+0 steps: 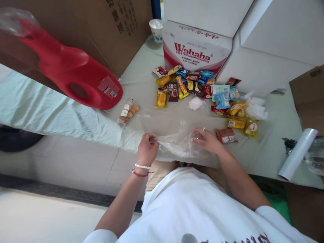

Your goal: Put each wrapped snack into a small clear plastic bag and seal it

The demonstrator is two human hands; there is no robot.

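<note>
A clear plastic bag point(176, 148) lies crumpled at the table's front edge, close to my body. Its left side is pinched between the closed fingers of my left hand point(148, 148). At the other side, the curled fingers of my right hand point(206, 139) are shut on the same plastic. A brown packet point(226, 135) lies just right of that hand. Beyond my left hand is a clear pack of round biscuits point(128, 112). Several wrapped snacks point(173, 91) are piled further back, with more yellow packets point(236, 124) to the right.
Behind the snacks stands a Wahaha carton point(194, 50), a paper cup point(156, 30) at its left. A big red jug point(81, 74) stands at the left. Crumpled white plastic point(255, 108), a film roll point(298, 154) and dark keys point(289, 144) are on the right.
</note>
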